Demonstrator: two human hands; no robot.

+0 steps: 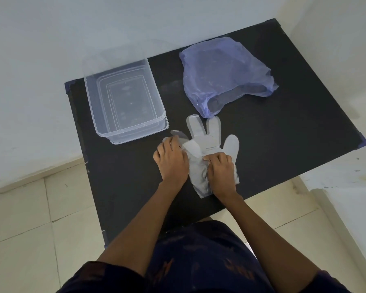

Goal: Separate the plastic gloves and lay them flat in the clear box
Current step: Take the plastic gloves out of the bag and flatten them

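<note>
A stack of thin clear plastic gloves (207, 136) lies on the black table (283, 132), fingers pointing away from me. My left hand (171, 159) rests on the stack's left side, over a folded-over flap, fingers bent. My right hand (220, 166) pinches the plastic near the palm area, where the film is crumpled. The clear box (93, 98) stands at the table's left, with nothing in it, a short gap from the gloves.
A crumpled blue-violet plastic bag (224, 72) lies behind the gloves at the table's far middle. Walls close in behind and on the right. Tiled floor shows on both sides of the table's near edge.
</note>
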